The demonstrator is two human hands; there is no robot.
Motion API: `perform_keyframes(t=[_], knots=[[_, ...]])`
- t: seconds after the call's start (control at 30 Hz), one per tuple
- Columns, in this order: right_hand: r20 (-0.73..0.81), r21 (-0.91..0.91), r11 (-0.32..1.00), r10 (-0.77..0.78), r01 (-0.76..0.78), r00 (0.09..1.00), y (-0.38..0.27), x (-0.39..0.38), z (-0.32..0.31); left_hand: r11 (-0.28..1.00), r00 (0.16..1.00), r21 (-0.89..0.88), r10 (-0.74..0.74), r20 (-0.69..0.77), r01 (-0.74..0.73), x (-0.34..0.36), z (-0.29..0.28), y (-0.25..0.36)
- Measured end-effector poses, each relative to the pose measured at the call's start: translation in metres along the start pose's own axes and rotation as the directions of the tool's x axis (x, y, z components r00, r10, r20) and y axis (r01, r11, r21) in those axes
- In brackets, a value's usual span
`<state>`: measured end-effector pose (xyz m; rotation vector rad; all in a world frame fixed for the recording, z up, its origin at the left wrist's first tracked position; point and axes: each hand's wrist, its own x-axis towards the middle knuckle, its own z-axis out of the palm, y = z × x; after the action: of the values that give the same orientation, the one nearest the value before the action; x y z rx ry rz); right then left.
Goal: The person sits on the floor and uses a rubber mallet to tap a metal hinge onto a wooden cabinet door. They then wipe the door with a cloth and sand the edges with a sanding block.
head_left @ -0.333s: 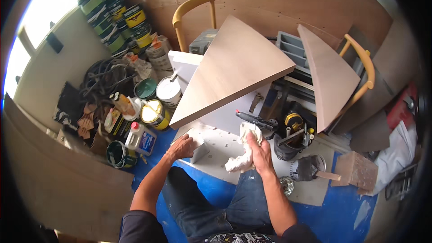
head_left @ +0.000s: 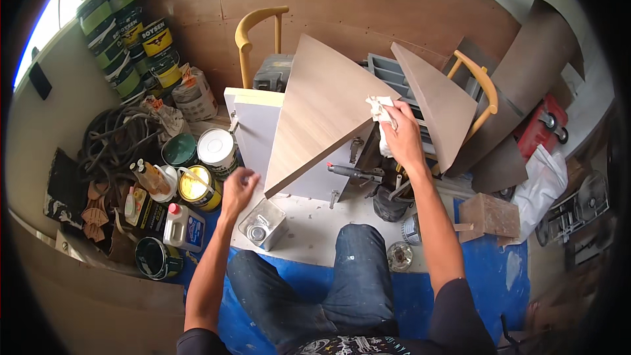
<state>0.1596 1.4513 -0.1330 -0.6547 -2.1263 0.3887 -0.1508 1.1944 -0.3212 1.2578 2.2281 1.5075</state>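
Observation:
In my right hand (head_left: pixel 404 135) is a crumpled white rag (head_left: pixel 381 110), gripped at the right corner of a wood-grain triangular panel (head_left: pixel 325 102). Part of the rag hangs below that corner. My left hand (head_left: pixel 239 192) is off to the left of the panel's near corner, its fingers loosely bent and slightly blurred, with nothing visible in them. Below it, a rectangular metal can (head_left: pixel 263 223) with a round cap stands on a pale board. The panel rests over a white cabinet-like piece (head_left: pixel 256 131) with metal hinges.
Paint pails, including an open yellow one (head_left: pixel 199 187), and a white jug (head_left: pixel 184 227) crowd the left. A second panel (head_left: pixel 437 108) leans at the right, near a tool bag (head_left: pixel 389 204). A glass jar (head_left: pixel 399 256) and wooden block (head_left: pixel 490 215) stand nearer.
My right hand has carried the rag up and away from me to the panel's corner. My left hand has come off the metal can and moved left. The view has shifted.

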Motion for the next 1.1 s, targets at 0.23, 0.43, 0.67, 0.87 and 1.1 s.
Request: perform_keyframes(t=[0.23,0.43,0.67,0.87,1.1], knots=[[0.265,-0.127,0.961,-0.206,0.246,0.942,-0.113,-0.070,0.063,0.940,0.929,-0.156,-0.254,0.269,0.302,0.111,0.005,0.155],[0.044,-0.320,0.938,-0.129,0.136,0.991,-0.022,-0.016,0.041,0.989,0.945,0.101,-0.133,0.300,0.107,0.132,0.041,0.141],[0.152,-0.046,0.989,-0.131,0.139,0.980,-0.067,-0.050,0.064,0.965,0.953,0.260,-0.119,0.280,0.044,0.129,0.030,0.154],[-0.093,-0.352,0.932,0.053,-0.083,0.994,0.061,0.026,0.017,0.927,0.970,0.341,0.084,0.226,-0.159,0.138,0.050,0.148],[-0.034,-0.142,0.987,-0.085,0.079,0.996,0.007,-0.018,0.056,0.947,0.982,0.320,-0.063,0.177,0.003,0.133,0.031,0.139]])
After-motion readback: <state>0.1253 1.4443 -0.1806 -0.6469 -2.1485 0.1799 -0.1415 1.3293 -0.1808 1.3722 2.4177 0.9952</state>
